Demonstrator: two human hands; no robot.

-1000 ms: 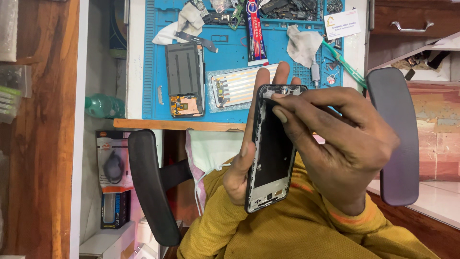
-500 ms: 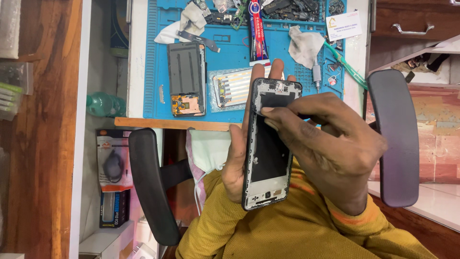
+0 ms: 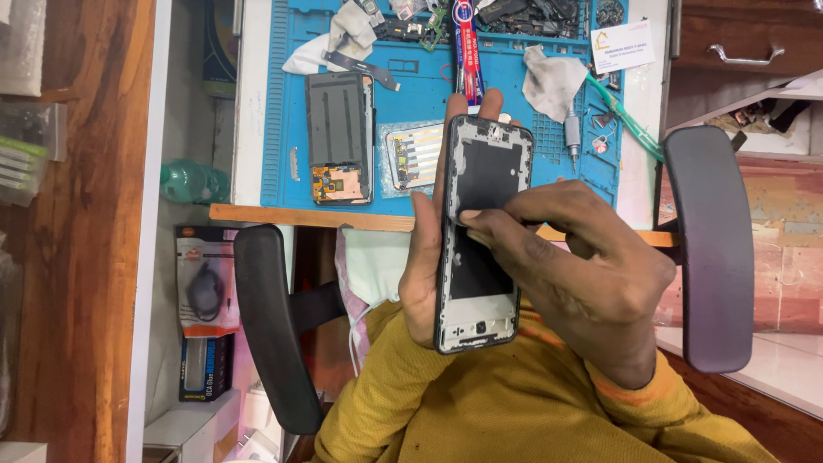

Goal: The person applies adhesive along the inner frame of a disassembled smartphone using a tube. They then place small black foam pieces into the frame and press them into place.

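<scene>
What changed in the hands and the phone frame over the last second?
The right hand slid its fingertips from the top end of the phone frame down to its middle. The left hand kept gripping the frame; the blue mat stayed put.

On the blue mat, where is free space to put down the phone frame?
Bare mat shows between the dark panel and the red strip, above the striped part. The mat's far edge is crowded with small parts.

The phone frame (image 3: 480, 231) lies in the left hand (image 3: 422, 266), under the right hand (image 3: 583, 274), before the mat (image 3: 429, 94).
</scene>
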